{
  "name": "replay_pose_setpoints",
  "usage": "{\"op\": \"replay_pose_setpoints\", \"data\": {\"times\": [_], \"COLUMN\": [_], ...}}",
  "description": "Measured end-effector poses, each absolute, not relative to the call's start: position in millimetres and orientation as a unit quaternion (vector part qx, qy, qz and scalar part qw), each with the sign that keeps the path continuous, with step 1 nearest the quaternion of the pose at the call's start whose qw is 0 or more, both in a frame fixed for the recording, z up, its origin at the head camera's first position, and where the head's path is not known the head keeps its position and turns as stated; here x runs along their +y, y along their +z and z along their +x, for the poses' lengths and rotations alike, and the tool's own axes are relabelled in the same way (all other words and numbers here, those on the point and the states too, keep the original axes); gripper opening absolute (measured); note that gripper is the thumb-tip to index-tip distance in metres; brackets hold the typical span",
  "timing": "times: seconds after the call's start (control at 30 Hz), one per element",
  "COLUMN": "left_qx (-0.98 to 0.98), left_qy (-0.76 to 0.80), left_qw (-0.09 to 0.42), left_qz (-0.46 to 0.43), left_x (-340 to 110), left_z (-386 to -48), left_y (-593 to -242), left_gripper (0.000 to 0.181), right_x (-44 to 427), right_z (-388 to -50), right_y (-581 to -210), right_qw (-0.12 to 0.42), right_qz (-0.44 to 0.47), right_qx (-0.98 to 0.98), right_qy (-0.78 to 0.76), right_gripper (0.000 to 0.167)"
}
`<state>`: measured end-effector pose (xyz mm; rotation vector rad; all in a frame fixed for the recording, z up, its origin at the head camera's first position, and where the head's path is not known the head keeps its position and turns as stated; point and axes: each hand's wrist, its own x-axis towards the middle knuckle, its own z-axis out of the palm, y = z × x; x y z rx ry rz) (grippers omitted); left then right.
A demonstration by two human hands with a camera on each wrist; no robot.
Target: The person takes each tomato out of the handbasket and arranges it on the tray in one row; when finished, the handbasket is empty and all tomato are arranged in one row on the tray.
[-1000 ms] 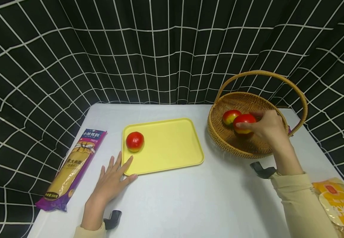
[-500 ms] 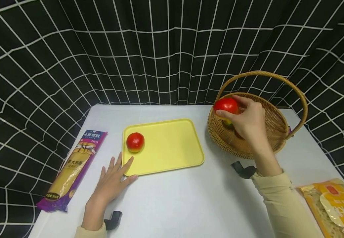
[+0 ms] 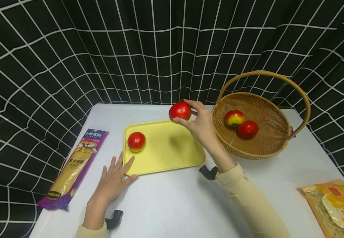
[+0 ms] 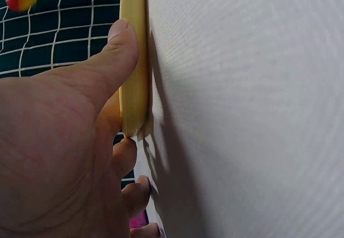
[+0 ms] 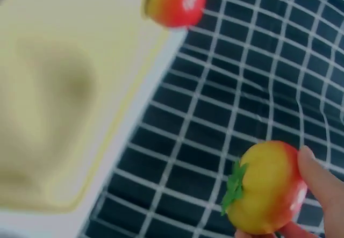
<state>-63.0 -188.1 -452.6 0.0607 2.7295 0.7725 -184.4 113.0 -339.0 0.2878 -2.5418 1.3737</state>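
In the head view my right hand [image 3: 201, 125] pinches a tomato [image 3: 180, 110] between thumb and fingers, raised over the back edge of the yellow tray [image 3: 166, 162]. Seen from the right wrist, this tomato [image 5: 264, 187] is yellow near its green leafy top and red beyond. Another red tomato [image 3: 136, 141] lies in the tray's left part. My left hand [image 3: 111, 183] rests at the tray's front left corner, fingers spread and fairly straight; in the left wrist view its thumb [image 4: 115, 55] touches the tray's side [image 4: 135, 87].
A wicker basket [image 3: 267, 150] with a tall handle stands at the right, two tomatoes [image 3: 247, 129] in it. A pasta packet [image 3: 73, 168] lies on the left, a yellow-orange food bag [image 3: 335, 206] at the front right. A dark grid cloth [image 3: 166, 49] hangs behind the white table.
My right hand has lifted a tomato out of the basket and carried it left, over the tray's back edge. The left hand stays in place at the tray corner.
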Motion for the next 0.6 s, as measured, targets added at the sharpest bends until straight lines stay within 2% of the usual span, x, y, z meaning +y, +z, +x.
{"op": "replay_pose_setpoints", "data": {"times": [0.6], "left_qx": [0.951], "left_qy": [0.269], "left_qw": [0.148], "left_qz": [0.025], "left_x": [-189], "left_z": [-63], "left_y": [-452], "left_gripper": [0.078], "right_x": [46], "right_z": [-184], "right_y": [-394], "right_qw": [0.030], "right_qz": [0.119], "right_qx": [-0.834], "right_qy": [0.537], "right_gripper": [0.070]}}
